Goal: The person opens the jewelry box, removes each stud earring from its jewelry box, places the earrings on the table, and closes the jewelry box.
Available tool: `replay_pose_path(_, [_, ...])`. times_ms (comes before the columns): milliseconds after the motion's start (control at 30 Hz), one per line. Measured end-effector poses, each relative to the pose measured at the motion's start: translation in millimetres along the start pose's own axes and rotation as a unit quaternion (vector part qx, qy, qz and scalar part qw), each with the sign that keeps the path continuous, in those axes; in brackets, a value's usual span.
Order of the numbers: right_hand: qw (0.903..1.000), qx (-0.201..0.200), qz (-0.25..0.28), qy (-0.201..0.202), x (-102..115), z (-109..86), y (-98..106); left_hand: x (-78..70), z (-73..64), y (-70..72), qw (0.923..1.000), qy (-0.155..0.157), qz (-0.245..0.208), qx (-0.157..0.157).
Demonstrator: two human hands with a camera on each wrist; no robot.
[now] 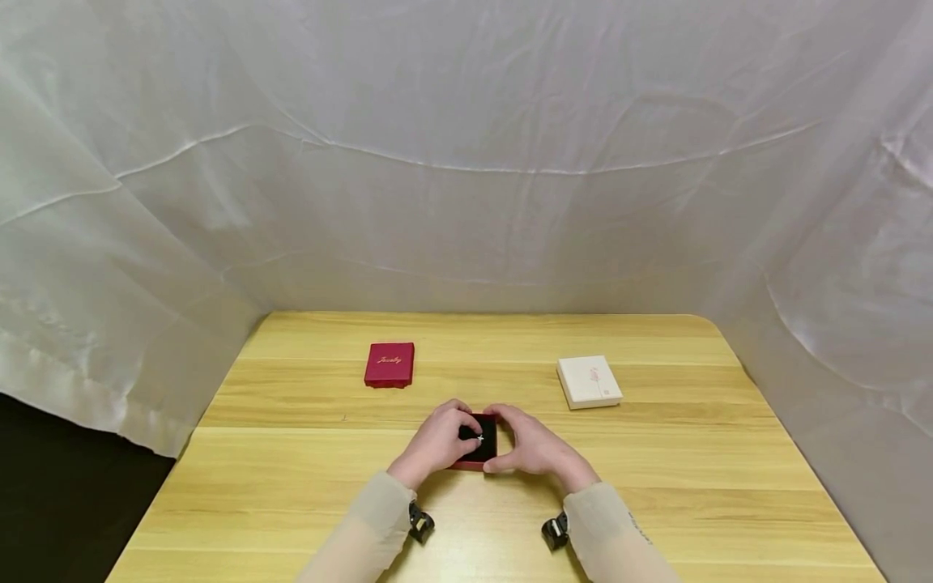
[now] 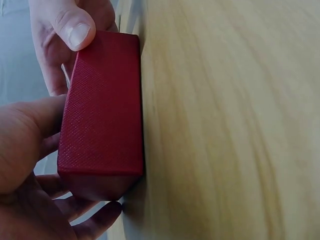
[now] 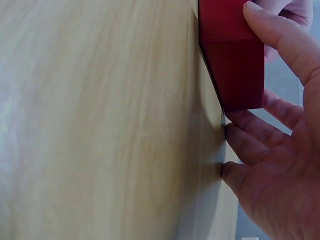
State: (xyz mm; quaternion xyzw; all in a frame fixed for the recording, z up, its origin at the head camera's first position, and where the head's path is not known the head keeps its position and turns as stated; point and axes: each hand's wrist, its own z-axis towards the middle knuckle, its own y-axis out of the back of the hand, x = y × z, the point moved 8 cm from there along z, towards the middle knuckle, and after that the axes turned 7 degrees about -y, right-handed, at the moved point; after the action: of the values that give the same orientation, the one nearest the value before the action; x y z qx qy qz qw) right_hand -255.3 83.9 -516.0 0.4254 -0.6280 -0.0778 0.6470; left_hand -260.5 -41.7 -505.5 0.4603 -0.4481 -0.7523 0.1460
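An uncovered red jewelry box (image 1: 471,465) with a black insert (image 1: 487,449) sits on the table between both hands. A small silver piece of jewelry (image 1: 480,438) shows against the black. My left hand (image 1: 437,439) reaches over the left part of the box, its thumb and forefinger pinching at the silver piece. In the left wrist view, its other fingers (image 2: 102,220) curl at the box's left end. From the other side, my right hand (image 1: 535,445) grips the box, thumb at the near corner and forefinger at the far one. The remaining right fingers (image 3: 245,142) spread beside it.
Farther back on the left lies a red lid-like square (image 1: 389,364) with gold lettering. A white box (image 1: 589,381) with pink print stands back right on the wooden table (image 1: 291,486). Pale cloth (image 1: 466,227) hangs along the back and sides.
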Motion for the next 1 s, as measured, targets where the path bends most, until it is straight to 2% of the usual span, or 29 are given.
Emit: replay_pose_path(1000, [1.0000,-0.003,0.002,-0.008,-2.7,0.6,0.6,1.0,0.5,-2.5,1.0000,0.004,0.007,-0.001])
